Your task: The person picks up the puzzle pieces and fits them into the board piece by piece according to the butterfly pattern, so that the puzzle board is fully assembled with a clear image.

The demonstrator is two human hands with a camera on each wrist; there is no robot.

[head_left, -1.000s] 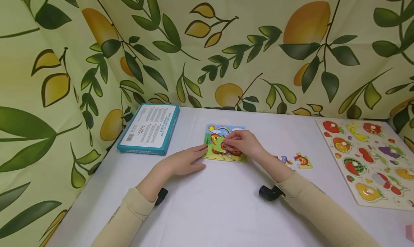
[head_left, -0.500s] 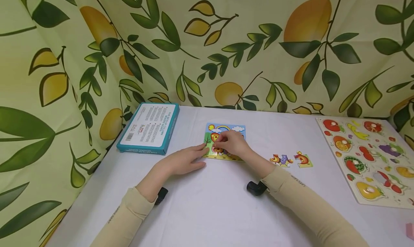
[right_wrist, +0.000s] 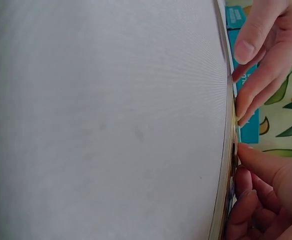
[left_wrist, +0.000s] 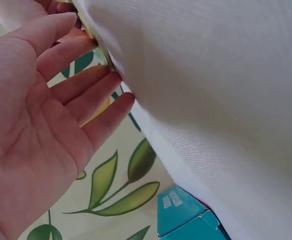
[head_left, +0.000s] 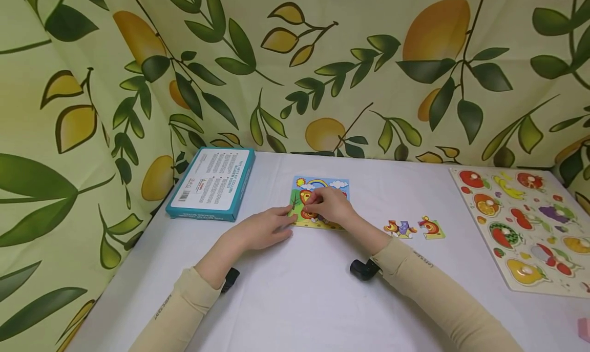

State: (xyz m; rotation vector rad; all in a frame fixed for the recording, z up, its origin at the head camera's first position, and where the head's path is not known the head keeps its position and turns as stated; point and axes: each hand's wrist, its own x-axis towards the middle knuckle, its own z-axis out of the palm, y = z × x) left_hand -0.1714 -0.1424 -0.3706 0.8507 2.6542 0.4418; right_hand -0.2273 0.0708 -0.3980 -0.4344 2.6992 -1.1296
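Note:
A small picture puzzle board (head_left: pixel 338 183) with a sun, rainbow and orange-red cartoon figure lies flat on the white table. My right hand (head_left: pixel 334 206) is over its middle, thumb and fingertips together at a puzzle piece on the board; the hand covers most of that piece. In the right wrist view, the thumb (right_wrist: pixel 258 162) meets a thin edge there, with the other fingers curled. My left hand (head_left: pixel 262 229) rests at the board's left edge, its fingers (left_wrist: pixel 108 117) extended and touching it. Two loose puzzle pieces, one purple and orange (head_left: pixel 400 229) and one red-yellow (head_left: pixel 432 228), lie to the right.
A teal box (head_left: pixel 209 183) with a white printed label lies at the back left. On the right stands a fruit peg puzzle (head_left: pixel 525 229) lying flat. A pink object (head_left: pixel 584 330) shows at the right edge. Patterned cloth (head_left: pixel 295 85) hangs behind the table.
My right hand has moved left over the board with the green puzzle piece, lowering it onto the picture. In the last half second it has hardly moved. My left hand has stayed in place.

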